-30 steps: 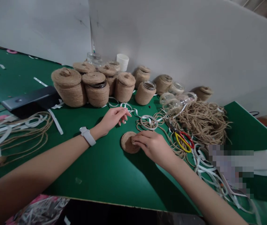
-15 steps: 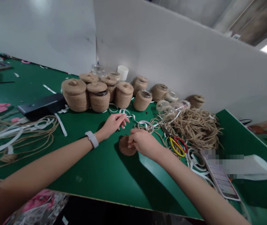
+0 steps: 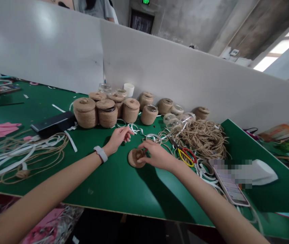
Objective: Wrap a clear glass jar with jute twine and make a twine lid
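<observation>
**Bench surroundings, partition side**

Nested white cups (image 3: 129, 90) stood near the pale partition (image 3: 185, 73). Left on the green table (image 3: 104, 193): black oblong box (image 3: 54, 123), pink scraps (image 3: 4, 128) beyond, material unclear. Right: smartphone (image 3: 232, 189) lay screen up, partly pixelated. Past the partition, a lit green sign (image 3: 146, 1) hung above a dark doorway (image 3: 141, 21); a grey-shirted person (image 3: 97, 9) showed left of it.

Pale grey band (image 3: 101, 154) on left wrist (image 3: 108, 150)

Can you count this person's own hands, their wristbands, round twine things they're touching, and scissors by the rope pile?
Left hand and right hand: 2
Pale wristband: 1
Twine disc: 1
Red-and-yellow-handled scissors: 1
Total: 5
</observation>
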Motion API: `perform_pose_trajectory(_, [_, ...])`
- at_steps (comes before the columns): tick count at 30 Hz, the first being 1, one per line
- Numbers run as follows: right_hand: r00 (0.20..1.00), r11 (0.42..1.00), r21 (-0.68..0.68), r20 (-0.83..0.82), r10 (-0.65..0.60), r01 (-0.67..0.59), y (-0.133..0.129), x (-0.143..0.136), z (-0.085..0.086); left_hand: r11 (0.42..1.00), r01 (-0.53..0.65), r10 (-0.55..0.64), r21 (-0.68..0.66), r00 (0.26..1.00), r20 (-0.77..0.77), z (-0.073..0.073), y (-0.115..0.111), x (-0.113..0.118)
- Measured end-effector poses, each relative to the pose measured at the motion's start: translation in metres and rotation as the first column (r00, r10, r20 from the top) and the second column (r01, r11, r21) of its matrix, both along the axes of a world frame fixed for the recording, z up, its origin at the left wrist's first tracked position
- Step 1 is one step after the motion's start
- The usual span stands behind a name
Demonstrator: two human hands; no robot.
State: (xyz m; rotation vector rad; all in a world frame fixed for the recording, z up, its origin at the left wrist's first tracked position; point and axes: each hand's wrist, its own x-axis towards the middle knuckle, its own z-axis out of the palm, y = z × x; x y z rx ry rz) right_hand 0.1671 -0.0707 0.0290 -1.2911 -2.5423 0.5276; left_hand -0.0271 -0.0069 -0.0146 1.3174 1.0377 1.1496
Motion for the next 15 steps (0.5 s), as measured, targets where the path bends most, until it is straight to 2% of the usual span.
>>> perform_pose_trajectory(3, [0.974, 0.997, -0.038, -0.215, -0.074, 0.067, -0.006, 0.011, -0.005, 0.999, -0.003, 0.004, -0.033, 1.000, 0.030, 0.000, 0.001, 0.001])
perform_pose_trajectory(5, [0.954, 0.994, -0.010, -0.281, -0.108, 0.110, -0.010, 0.012, -0.011, 0.999, -0.007, 0.009, -0.052, 0.999, 0.046, 0.000, 0.002, 0.002])
perform_pose_trajectory(8, [0.967, 0.992, 0.061, -0.238, -0.093, 0.110, -0.020, 0.005, -0.028, 0.998, -0.017, 0.022, -0.068, 0.997, 0.070, -0.001, 0.002, 0.002])
perform_pose_trajectory(11, [0.971, 0.993, 0.065, -0.226, -0.080, 0.097, -0.028, -0.004, -0.042, 0.997, -0.022, 0.029, -0.077, 0.996, 0.087, -0.002, 0.002, 0.002])
perform_pose_trajectory(13, [0.945, 0.988, 0.069, -0.306, -0.110, 0.137, -0.025, -0.006, -0.041, 0.996, -0.023, 0.031, -0.085, 0.995, 0.094, -0.002, 0.002, 0.002])
perform_pose_trajectory(15, [0.893, 0.972, 0.110, -0.428, -0.142, 0.207, -0.010, -0.002, -0.027, 0.995, -0.025, 0.035, -0.096, 0.994, 0.102, -0.002, 0.002, 0.003])
